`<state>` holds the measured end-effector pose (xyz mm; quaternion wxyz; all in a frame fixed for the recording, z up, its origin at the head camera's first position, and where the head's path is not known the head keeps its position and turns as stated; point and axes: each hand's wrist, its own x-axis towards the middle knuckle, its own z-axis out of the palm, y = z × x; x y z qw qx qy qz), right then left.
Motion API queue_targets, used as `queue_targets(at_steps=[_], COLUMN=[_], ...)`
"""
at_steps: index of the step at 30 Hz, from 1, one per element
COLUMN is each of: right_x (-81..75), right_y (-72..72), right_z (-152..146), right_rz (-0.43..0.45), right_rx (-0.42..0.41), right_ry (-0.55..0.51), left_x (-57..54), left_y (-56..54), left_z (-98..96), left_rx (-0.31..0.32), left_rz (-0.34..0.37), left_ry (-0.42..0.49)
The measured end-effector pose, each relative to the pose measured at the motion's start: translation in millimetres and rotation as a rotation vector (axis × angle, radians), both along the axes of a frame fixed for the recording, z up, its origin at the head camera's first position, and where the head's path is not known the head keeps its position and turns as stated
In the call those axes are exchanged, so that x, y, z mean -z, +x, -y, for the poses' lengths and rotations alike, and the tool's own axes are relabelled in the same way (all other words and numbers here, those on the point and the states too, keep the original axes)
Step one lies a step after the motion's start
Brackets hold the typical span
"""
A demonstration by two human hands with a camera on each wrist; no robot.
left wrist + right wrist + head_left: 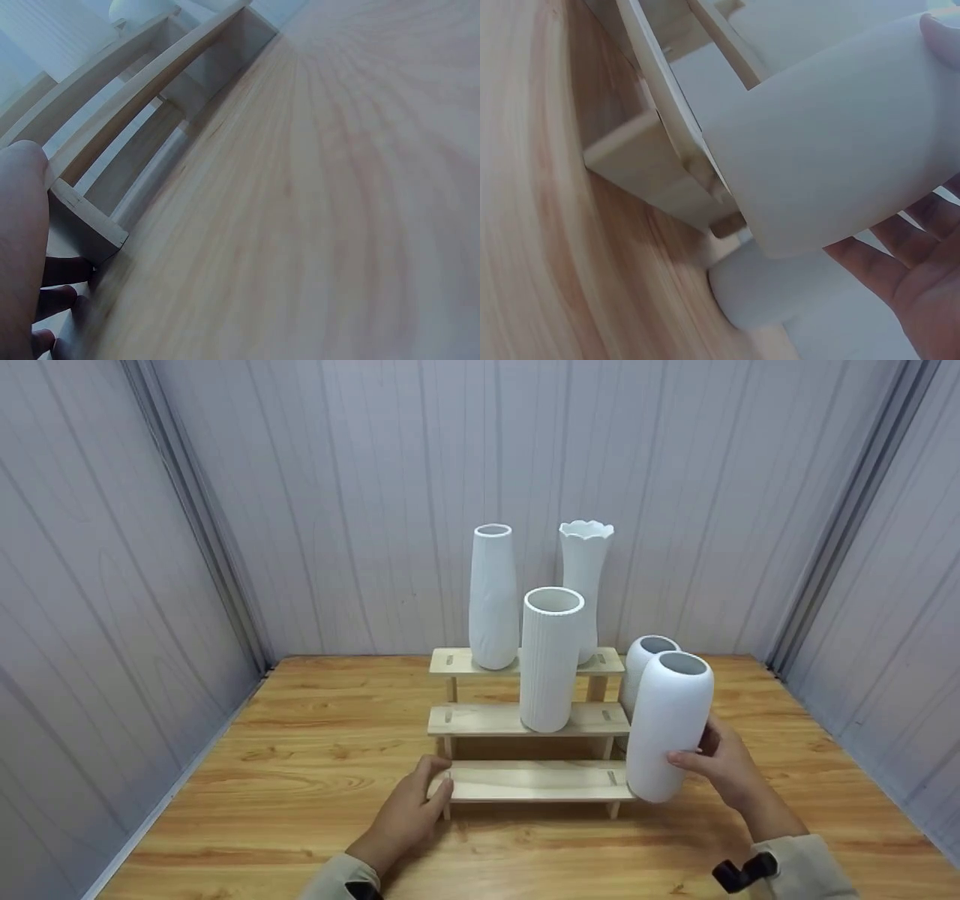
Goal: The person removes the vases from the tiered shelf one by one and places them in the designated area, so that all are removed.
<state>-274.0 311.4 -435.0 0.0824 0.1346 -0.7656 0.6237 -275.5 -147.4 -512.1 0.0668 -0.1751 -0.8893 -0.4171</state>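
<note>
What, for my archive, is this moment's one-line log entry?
left hand: holds stand; right hand: holds smooth white vase; beside stand: another vase; middle tier: ribbed vase; top tier: tapered vase, scalloped vase

The left fingers (429,767) and right fingers (874,268) curl, wrists (772,819) angled inward.

On my head feed I read this as a small panelled booth or bay; I can't tell whether it belongs to a lab or a workshop. I see 3 pale, wood-patterned walls (360,510) enclosing a wood-grain tabletop (322,727), with grey strips (196,510) up the 2 back corners. Black fittings (727,876) at both cuffs (806,864) suggest a recording station, and 5 plain white vases (667,727) with a stepped wooden stand (525,781) give it a staged, display-like look.
</note>
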Motion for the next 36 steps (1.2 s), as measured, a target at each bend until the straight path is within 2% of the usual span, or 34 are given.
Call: queue_targets(at_steps=[7,16,24,36], right_x=[5.0,15.9,23.2,37.7], right_y=[-4.8,-9.3,-12.6,-18.8], right_z=[-15.3,-28.2,-31.1,-35.5], right_rz=[0.009,0.017,0.017,0.044], right_rx=[0.042,0.082,0.094,0.094], right_ry=[0.045,0.093,0.106,0.099], left_x=[0.2,0.1,2.4,1.3], left_y=[0.6,-0.6,-2.7,-0.4], left_z=[-0.4,-1.0,-0.6,-0.5], left_rx=[-0.013,-0.019,0.000,-0.022], left_rz=[-0.006,0.028,-0.020,-0.024], left_ry=[-0.010,-0.023,-0.005,-0.011])
